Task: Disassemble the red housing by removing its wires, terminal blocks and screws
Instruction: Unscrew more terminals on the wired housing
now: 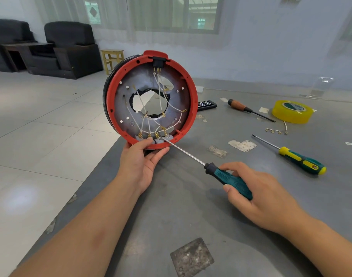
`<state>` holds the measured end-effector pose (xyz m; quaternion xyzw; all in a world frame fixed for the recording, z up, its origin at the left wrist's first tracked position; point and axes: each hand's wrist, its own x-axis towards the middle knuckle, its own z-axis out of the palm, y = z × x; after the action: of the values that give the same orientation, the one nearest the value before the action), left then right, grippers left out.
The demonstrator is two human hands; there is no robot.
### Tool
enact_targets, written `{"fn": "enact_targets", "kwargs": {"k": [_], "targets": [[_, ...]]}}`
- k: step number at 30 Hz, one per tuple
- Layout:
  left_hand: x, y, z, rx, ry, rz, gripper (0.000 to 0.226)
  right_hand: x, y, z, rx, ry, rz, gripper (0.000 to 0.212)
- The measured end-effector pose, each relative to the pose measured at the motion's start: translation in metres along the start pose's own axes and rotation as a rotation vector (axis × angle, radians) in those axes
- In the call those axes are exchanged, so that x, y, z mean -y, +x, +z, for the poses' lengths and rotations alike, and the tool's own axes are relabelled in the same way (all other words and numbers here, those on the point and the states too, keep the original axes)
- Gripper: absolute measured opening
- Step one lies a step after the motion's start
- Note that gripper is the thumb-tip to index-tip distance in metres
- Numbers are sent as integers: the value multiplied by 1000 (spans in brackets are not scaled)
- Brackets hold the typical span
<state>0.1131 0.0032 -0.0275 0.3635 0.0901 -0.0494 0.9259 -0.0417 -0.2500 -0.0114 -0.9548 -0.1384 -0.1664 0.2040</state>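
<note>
Two hands, left (140, 162) gripping red housing (192, 108) upright, right (257, 194) gripping screwdriver (229, 179)

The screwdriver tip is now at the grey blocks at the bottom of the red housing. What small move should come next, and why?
Probably seat the tip of the teal-handled screwdriver in the screw of the grey terminal blocks and turn. The right hand grips its handle, the left hand holds the round red plastic housing upright by its lower rim, and the thin white wires are still attached.
</note>
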Motion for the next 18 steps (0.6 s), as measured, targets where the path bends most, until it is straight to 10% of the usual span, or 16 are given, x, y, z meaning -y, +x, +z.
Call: {"fn": "enact_targets", "kwargs": {"k": [12,18], "targets": [[-1,-7,3,-1,-21,25,32,-40,-1,-16,-482,232,134,32],[-2,-12,4,29,0,0,33,-69,4,-10,-283,23,357,34]]}}
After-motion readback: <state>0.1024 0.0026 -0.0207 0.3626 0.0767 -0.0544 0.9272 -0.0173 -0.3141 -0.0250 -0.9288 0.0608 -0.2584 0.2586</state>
